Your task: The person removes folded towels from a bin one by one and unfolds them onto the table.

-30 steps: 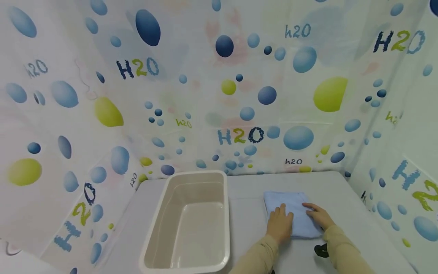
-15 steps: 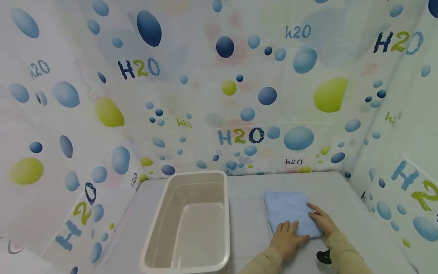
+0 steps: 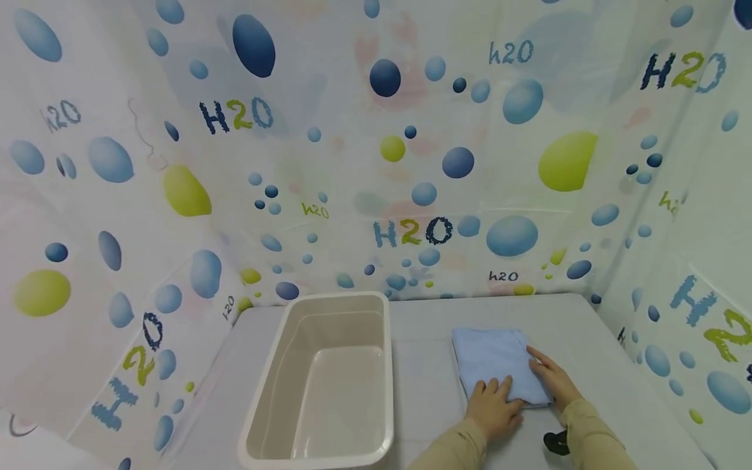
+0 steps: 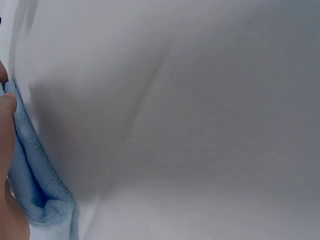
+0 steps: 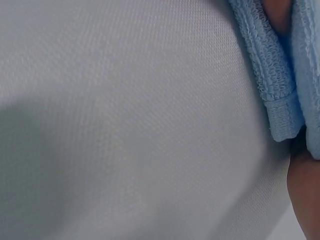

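A folded light-blue towel (image 3: 490,359) lies flat on the table's right half. At its near edge rests my left hand (image 3: 495,410), fingers spread over the top and thumb tucked at the edge. My right hand (image 3: 555,377) holds the right edge, fingers on top. In the left wrist view the thumb (image 4: 7,107) sits against the thick folded layers. The right wrist view shows fluffy towel layers (image 5: 265,60) parted, with a finger (image 5: 278,15) between them. The undersides of both hands are hidden.
A deep beige plastic basin (image 3: 346,405) stands left of the towel. Under both is a pale grey-white tabletop (image 3: 423,365). A white curtain (image 3: 341,98) with bubble and H2O prints surrounds the table. A black object (image 3: 556,442) shows at the right wrist.
My left hand has slid from the towel's left top down to its near edge, and its thumb has tucked in. The right hand shifted slightly along the right edge. The towel stays put.
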`<state>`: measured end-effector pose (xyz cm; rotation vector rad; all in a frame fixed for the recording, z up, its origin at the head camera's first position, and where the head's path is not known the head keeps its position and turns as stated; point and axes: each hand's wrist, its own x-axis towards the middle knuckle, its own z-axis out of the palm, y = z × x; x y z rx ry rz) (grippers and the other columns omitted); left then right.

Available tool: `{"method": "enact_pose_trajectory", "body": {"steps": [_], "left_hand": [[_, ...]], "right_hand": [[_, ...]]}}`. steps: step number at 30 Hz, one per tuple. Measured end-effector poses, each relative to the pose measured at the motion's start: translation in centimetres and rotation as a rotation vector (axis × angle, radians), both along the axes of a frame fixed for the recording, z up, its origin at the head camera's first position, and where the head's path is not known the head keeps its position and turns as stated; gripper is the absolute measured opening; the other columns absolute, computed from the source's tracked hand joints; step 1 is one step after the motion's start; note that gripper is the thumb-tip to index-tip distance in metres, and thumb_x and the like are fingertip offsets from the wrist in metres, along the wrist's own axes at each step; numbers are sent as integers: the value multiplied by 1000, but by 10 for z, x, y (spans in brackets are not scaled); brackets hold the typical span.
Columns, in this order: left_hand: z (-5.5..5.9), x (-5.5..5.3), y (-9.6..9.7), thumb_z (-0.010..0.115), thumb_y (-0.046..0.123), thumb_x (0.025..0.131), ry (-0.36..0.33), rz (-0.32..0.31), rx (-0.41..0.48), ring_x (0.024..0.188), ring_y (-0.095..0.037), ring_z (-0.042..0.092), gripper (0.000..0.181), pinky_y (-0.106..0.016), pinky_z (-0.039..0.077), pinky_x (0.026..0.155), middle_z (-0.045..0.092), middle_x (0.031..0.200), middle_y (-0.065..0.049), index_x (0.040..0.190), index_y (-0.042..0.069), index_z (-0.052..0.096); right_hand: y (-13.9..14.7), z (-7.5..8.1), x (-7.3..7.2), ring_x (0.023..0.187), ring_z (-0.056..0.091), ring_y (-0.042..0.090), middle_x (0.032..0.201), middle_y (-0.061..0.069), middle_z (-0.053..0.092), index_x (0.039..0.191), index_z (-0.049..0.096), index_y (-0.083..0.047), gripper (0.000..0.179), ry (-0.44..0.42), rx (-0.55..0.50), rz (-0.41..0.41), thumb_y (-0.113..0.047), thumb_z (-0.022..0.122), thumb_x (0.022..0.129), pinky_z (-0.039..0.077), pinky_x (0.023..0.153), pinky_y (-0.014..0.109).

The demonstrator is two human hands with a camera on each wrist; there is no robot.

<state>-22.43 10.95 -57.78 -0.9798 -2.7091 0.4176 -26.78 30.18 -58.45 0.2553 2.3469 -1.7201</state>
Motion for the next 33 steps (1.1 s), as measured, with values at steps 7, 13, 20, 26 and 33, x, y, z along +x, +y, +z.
{"method": "enact_pose_trajectory", "body": {"steps": [7, 13, 20, 26, 33], "left_hand": [[-1, -2, 3, 29, 65, 91, -50, 62, 7, 114, 0, 44, 42, -24, 36, 89, 33, 146, 24, 128, 53, 44], [6, -6, 0, 32, 61, 92, -72, 61, 123, 110, -3, 50, 45, -24, 39, 84, 35, 148, 20, 133, 44, 44], [16, -8, -3, 40, 52, 94, -326, 135, 415, 115, -13, 54, 49, -29, 43, 83, 45, 143, 8, 140, 33, 41], [10, -21, -10, 48, 39, 93, -476, 190, 734, 118, -26, 56, 56, -40, 47, 90, 53, 135, -11, 144, 17, 37], [3, -27, -18, 54, 24, 91, -620, 263, 1051, 125, -36, 49, 56, -45, 42, 102, 48, 137, -20, 143, 11, 37]], "right_hand": [[-4, 5, 3, 142, -6, 44, 154, 24, -5, 149, 7, -6, 69, 10, -35, 51, -53, 14, 99, 2, 115, 57], [-6, 10, 7, 140, 11, 45, 149, 37, 6, 149, 0, -7, 73, 11, -157, 35, -56, -1, 95, 20, 113, 51], [-5, 1, 10, 93, 42, -16, 145, 34, 25, 150, 2, -7, 75, 5, -131, 5, -56, -3, 93, 39, 81, 8], [-8, -1, 11, 89, 43, -17, 143, 33, 28, 149, 8, -4, 69, 37, -95, -24, -51, 14, 99, 39, 79, 7], [-11, -2, 14, 135, 33, 34, 150, 27, 24, 145, 25, 1, 64, 57, 13, -26, -43, 35, 99, 33, 108, 38]]}}
